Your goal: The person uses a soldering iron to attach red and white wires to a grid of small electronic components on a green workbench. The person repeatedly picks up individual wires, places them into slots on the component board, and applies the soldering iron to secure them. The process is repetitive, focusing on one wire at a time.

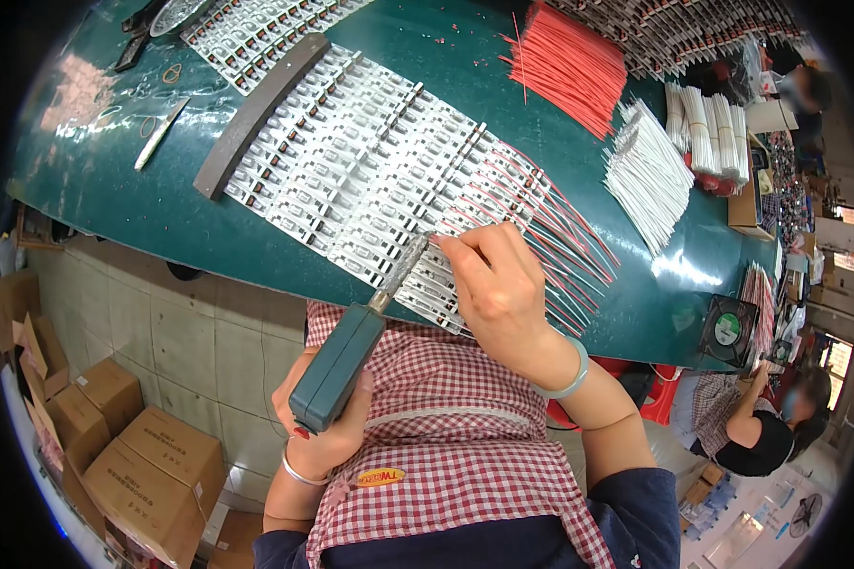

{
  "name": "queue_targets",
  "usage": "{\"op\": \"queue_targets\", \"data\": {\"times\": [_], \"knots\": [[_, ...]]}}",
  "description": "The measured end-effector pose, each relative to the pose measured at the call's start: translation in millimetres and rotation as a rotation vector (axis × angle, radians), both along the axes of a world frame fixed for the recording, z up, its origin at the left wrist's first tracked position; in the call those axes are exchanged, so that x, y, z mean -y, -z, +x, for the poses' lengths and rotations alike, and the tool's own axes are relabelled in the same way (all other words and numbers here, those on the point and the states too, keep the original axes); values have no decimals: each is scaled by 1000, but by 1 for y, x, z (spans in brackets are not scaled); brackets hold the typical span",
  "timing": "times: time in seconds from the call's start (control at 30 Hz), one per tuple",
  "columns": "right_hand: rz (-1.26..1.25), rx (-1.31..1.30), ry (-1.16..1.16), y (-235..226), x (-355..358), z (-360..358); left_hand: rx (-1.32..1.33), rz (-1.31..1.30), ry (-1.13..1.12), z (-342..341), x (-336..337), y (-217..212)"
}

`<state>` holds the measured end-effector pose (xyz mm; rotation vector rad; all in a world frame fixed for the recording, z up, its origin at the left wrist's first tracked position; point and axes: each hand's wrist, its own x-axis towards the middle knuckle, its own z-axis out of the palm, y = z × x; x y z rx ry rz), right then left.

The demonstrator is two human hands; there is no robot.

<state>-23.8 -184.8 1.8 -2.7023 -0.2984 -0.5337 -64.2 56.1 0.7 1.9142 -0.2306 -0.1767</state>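
Now — left hand (346, 417) grips green tool (340, 365) — right hand (503, 294) pinched over silvery strips (351, 156).

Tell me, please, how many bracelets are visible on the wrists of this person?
2: a pale green bangle on the right wrist and a thin whitish bracelet on the left. None seems hidden.

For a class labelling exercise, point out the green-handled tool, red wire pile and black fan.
Green-handled tool (340, 366), head view: middle of handle.
Red wire pile (569, 68), head view: its middle.
Black fan (728, 329), head view: its central hub.
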Motion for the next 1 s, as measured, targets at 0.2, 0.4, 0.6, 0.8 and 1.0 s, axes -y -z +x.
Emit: {"op": "queue_targets", "data": {"times": [0.2,0.4,0.6,0.8,1.0], "knots": [[-19,5,-32,2,2,-1,-28,-3,-74,-12,-7,8],[-25,29,-29,3,1,0,47,-19,-71,-12,-9,9],[14,87,-45,0,-3,-4,76,-21,-69,-13,-10,9],[44,38,-22,2,-6,-8,72,-8,-32,-11,-11,8],[21,17,-14,1,-8,-8,29,-18,-21,-10,-10,3]]}}
